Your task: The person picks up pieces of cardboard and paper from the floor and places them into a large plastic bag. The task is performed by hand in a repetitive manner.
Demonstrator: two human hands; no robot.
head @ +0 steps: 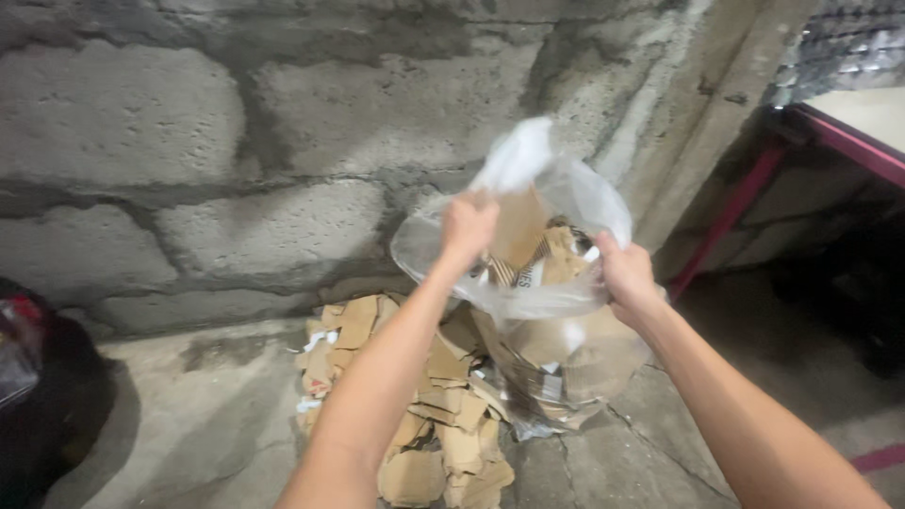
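Note:
A clear plastic bag (566, 203) full of brown cardboard pieces stands on the concrete floor by the block wall. My left hand (468, 224) grips the bag's upper rim on the left side, pulling it up. My right hand (625, 273) holds the rim on the right side, so the mouth is stretched wide between both hands. Inside the mouth I see cardboard scraps (542, 259), some with striped print. The bag's lower part (566, 372) bulges with more cardboard.
A heap of torn cardboard pieces (415, 415) lies on the floor left of the bag. A dark object (38, 396) sits at the far left. A table with a red frame (830, 141) stands at the right, against the grey block wall (236, 141).

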